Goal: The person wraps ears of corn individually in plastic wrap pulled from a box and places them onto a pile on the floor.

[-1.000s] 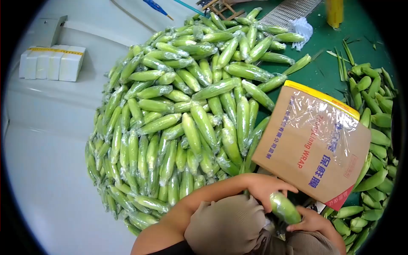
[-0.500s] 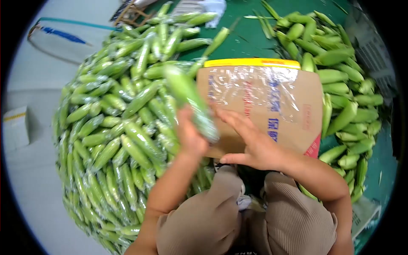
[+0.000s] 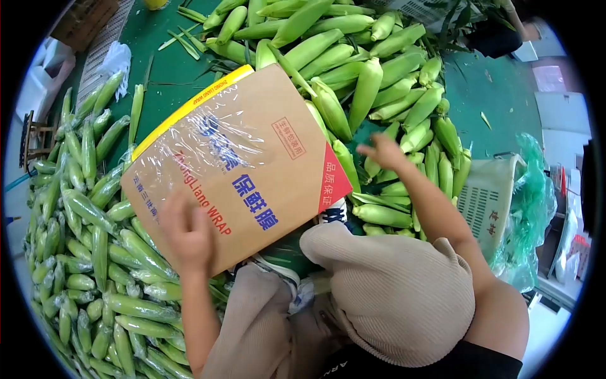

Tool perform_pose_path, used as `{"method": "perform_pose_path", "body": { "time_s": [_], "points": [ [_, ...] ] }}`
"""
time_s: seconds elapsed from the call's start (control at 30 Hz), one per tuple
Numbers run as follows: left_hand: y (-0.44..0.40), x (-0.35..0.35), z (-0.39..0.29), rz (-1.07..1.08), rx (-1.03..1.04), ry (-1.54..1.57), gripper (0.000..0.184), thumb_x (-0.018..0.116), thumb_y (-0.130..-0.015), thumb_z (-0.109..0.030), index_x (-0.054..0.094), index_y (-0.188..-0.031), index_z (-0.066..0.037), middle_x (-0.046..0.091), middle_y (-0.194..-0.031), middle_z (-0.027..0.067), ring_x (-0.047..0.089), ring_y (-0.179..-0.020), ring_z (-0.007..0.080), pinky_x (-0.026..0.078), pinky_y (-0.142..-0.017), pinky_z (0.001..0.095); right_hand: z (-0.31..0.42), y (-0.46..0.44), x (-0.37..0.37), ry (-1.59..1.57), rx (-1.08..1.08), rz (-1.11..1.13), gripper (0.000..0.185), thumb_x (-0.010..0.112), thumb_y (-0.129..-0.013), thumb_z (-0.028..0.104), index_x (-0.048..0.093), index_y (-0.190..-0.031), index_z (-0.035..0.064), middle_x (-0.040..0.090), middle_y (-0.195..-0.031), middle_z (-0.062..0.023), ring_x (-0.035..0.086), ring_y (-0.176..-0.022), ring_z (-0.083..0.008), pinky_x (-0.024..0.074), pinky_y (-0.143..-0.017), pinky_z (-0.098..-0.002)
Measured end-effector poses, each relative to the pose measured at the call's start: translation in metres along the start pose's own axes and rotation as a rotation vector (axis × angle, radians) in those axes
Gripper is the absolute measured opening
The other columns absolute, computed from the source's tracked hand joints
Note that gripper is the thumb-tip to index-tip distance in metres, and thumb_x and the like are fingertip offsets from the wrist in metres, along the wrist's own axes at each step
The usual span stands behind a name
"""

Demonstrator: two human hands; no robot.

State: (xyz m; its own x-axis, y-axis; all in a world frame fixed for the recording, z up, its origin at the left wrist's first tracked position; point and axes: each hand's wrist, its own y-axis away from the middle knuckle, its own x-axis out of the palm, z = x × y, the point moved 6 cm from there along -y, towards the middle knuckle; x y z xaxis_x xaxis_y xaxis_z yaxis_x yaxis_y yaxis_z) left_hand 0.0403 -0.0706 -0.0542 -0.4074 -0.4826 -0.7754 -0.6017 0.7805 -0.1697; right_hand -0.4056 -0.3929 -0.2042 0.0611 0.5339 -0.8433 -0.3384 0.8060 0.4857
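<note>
A cardboard box of cling wrap [image 3: 252,136] lies across my knees, with clear film over part of its top and a yellow strip along its far edge. Over the box's near left part is my left hand [image 3: 188,230], slightly blurred, empty, its fingers apart. My right hand [image 3: 384,151] reaches past the box's right side to the unwrapped corn cobs [image 3: 366,95] in green husks. Its fingers are stretched out, with nothing in them. To the left lies a heap of film-wrapped corn cobs [image 3: 95,271].
On the right stands a pale plastic crate [image 3: 486,202] with green plastic film [image 3: 524,215] hanging beside it. A white plastic bag [image 3: 115,61] lies at the far left on the green floor [image 3: 164,35]. Another person's arm [image 3: 514,22] shows at the top right.
The wrapped corn cob has left my left hand, which is now over the box. My right hand has moved off the film to the unwrapped cobs. The view has turned right.
</note>
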Motion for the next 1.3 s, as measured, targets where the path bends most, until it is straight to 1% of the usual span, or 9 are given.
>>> {"method": "perform_pose_path", "body": {
  "time_s": [0.23, 0.43, 0.63, 0.73, 0.83, 0.97, 1.1, 1.13, 1.3],
  "points": [
    [0.012, 0.030, -0.058, 0.327, 0.279, -0.361, 0.053, 0.070, -0.093, -0.033, 0.065, -0.144, -0.019, 0.050, -0.161, 0.0088, 0.038, -0.153, 0.0363, 0.025, -0.122, 0.0650, 0.067, -0.024, 0.023, -0.381, 0.045, -0.405, 0.084, 0.084, -0.079, 0.029, 0.045, -0.147, -0.0023, 0.062, -0.124, -0.0241, 0.061, -0.116, -0.0433, 0.0507, -0.101, -0.0485],
    [0.017, 0.010, -0.054, 0.101, 0.304, -0.158, 0.039, 0.079, -0.085, -0.022, 0.074, -0.122, -0.013, 0.067, -0.136, 0.0080, 0.059, -0.129, 0.0320, 0.039, -0.113, 0.0509, 0.106, -0.040, -0.006, -0.053, -0.106, -0.486, 0.070, 0.089, -0.079, 0.035, 0.060, -0.136, 0.0047, 0.066, -0.120, -0.0208, 0.061, -0.119, -0.0409, 0.0505, -0.100, -0.0505],
    [-0.027, -0.035, -0.008, -0.197, 0.117, -0.116, 0.045, 0.080, -0.082, -0.016, 0.069, -0.126, -0.013, 0.064, -0.135, 0.0101, 0.060, -0.123, 0.0324, 0.041, -0.111, 0.0498, 0.118, 0.003, -0.084, -0.947, -0.242, -0.551, 0.065, 0.086, -0.084, 0.027, 0.057, -0.136, 0.0022, 0.068, -0.127, -0.0170, 0.067, -0.116, -0.0300, 0.0529, -0.100, -0.0427],
    [-0.044, -0.055, -0.022, -0.607, 0.358, -0.006, 0.061, 0.086, -0.081, -0.025, 0.063, -0.137, -0.014, 0.059, -0.144, 0.0107, 0.056, -0.131, 0.0327, 0.041, -0.112, 0.0510, 0.296, 0.052, -0.164, -0.376, -0.645, -0.275, 0.070, 0.087, -0.080, 0.024, 0.055, -0.140, 0.0051, 0.068, -0.126, -0.0203, 0.068, -0.116, -0.0355, 0.0554, -0.097, -0.0417],
    [-0.087, -0.042, -0.064, -0.212, 0.521, -0.315, 0.081, 0.092, -0.075, -0.028, 0.058, -0.147, -0.019, 0.057, -0.147, 0.0099, 0.055, -0.133, 0.0333, 0.041, -0.114, 0.0489, 0.397, 0.056, -0.132, -0.072, -1.238, -0.190, 0.070, 0.087, -0.080, 0.024, 0.056, -0.140, 0.0068, 0.066, -0.119, -0.0207, 0.066, -0.113, -0.0412, 0.0550, -0.094, -0.0489],
    [-0.116, -0.007, -0.032, 0.223, 0.303, -0.395, 0.083, 0.092, -0.071, -0.028, 0.060, -0.148, -0.025, 0.064, -0.136, 0.0083, 0.060, -0.123, 0.0329, 0.047, -0.107, 0.0448, 0.401, 0.025, -0.102, -0.239, -1.236, -0.040, 0.066, 0.087, -0.080, 0.020, 0.058, -0.138, 0.0044, 0.064, -0.128, -0.0214, 0.061, -0.123, -0.0424, 0.0508, -0.105, -0.0472],
    [-0.117, -0.010, -0.038, 0.243, 0.240, -0.373, 0.079, 0.092, -0.072, -0.024, 0.064, -0.146, -0.027, 0.068, -0.126, 0.0087, 0.062, -0.118, 0.0327, 0.050, -0.102, 0.0439, 0.291, 0.003, -0.110, -0.455, -0.714, 0.285, 0.062, 0.079, -0.083, 0.013, 0.061, -0.142, 0.0083, 0.065, -0.116, -0.0160, 0.062, -0.109, -0.0375, 0.0493, -0.103, -0.0464],
    [-0.118, -0.010, -0.040, 0.248, 0.241, -0.341, 0.080, 0.093, -0.070, -0.022, 0.064, -0.145, -0.026, 0.068, -0.124, 0.0092, 0.062, -0.118, 0.0333, 0.050, -0.102, 0.0444, 0.307, 0.018, -0.116, -0.055, -1.133, 0.053, 0.059, 0.079, -0.084, 0.016, 0.065, -0.141, 0.0152, 0.063, -0.102, -0.0117, 0.061, -0.099, -0.0321, 0.0504, -0.097, -0.0457],
    [-0.118, -0.010, -0.038, 0.270, 0.222, -0.344, 0.082, 0.093, -0.070, -0.022, 0.062, -0.146, -0.026, 0.068, -0.122, 0.0094, 0.062, -0.117, 0.0335, 0.050, -0.102, 0.0453, 0.317, 0.023, -0.097, -0.163, -1.319, -0.093, 0.038, 0.075, -0.085, 0.010, 0.073, -0.123, 0.0158, 0.065, -0.093, -0.0076, 0.065, -0.094, -0.0325, 0.0525, -0.087, -0.0445]
  ]
}}
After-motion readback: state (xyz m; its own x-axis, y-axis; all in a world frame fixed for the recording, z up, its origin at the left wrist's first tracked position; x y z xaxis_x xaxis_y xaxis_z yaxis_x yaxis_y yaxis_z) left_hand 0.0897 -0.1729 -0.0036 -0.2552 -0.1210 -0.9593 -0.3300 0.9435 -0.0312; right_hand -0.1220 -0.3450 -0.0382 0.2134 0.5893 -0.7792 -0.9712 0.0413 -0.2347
